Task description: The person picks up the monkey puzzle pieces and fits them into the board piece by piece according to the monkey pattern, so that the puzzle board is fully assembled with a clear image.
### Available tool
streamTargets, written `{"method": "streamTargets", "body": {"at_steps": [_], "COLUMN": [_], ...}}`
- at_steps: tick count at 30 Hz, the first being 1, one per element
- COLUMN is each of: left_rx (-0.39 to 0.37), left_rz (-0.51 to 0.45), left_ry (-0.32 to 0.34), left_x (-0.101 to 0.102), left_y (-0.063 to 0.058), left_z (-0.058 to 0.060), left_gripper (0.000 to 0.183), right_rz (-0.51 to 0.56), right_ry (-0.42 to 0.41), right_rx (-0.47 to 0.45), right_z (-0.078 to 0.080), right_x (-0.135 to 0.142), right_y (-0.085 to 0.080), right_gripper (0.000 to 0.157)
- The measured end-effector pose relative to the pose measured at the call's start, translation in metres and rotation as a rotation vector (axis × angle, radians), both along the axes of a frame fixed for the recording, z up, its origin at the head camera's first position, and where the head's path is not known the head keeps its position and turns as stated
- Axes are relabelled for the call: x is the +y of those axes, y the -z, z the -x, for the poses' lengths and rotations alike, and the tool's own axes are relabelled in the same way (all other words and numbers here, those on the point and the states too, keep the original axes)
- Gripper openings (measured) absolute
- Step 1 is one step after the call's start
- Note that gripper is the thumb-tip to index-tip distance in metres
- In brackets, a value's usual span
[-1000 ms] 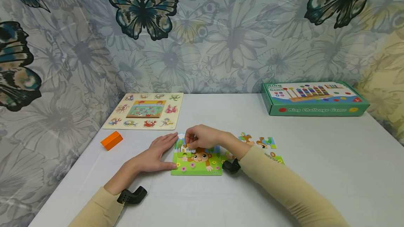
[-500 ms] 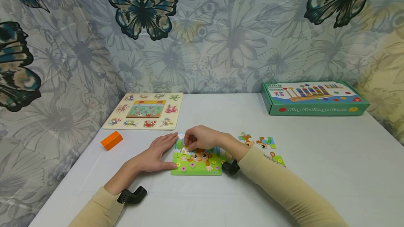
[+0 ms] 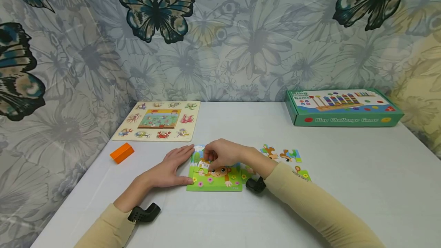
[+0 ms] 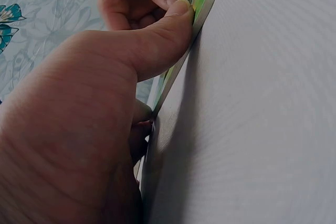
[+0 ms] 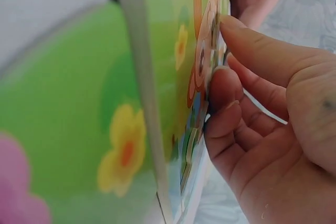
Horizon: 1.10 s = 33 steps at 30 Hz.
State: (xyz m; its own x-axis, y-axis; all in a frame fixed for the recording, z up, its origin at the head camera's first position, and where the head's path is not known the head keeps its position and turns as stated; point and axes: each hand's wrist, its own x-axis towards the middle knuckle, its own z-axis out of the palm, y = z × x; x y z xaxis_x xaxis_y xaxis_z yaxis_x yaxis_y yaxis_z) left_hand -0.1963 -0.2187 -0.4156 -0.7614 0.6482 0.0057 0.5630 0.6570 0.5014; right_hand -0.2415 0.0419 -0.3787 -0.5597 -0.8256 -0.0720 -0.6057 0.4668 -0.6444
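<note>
A monkey jigsaw puzzle (image 3: pixel 217 186) lies on the white table. My left hand (image 3: pixel 171 167) rests at its left side with straight fingers, and in the left wrist view the thumb (image 4: pixel 168 35) lies on the puzzle's rim. Over the upper middle, my right hand (image 3: pixel 224 153) has thumb and curled fingers at a puzzle piece (image 3: pixel 204 165) near the monkey's head. The right wrist view has the thumb tip touching the raised pieces; the fingers partly hide what they hold. Loose puzzle pieces (image 3: pixel 291 156) lie to the right, some partly behind the right forearm.
A sea-animal board (image 3: pixel 195 123) lies at the back left, with an orange block (image 3: pixel 122 153) in front of it. At the back right stands a green Ring Challenge Game box (image 3: pixel 344 120). A butterfly-patterned cloth (image 3: pixel 241 68) hangs behind the table.
My right hand has shifted slightly right and toward me over the puzzle, its thumb now lower on the picture. My left hand stays in place.
</note>
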Motion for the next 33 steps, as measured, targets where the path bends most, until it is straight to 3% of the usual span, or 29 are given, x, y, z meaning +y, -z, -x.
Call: {"method": "streamTargets", "body": {"at_steps": [24,33], "left_rx": [-0.004,0.000], "left_rz": [0.004,-0.005], "left_ry": [0.003,0.007], "left_x": [-0.001,0.000], "left_y": [0.001,0.001], "left_z": [0.000,0.001], "left_gripper": [0.100,0.098], "right_rz": [-0.055,-0.069], "right_ry": [0.009,-0.023], "right_rx": [0.066,0.077], "right_z": [-0.002,-0.003], "right_x": [-0.007,-0.010], "right_y": [-0.001,-0.006], "right_gripper": [0.015,0.023]}}
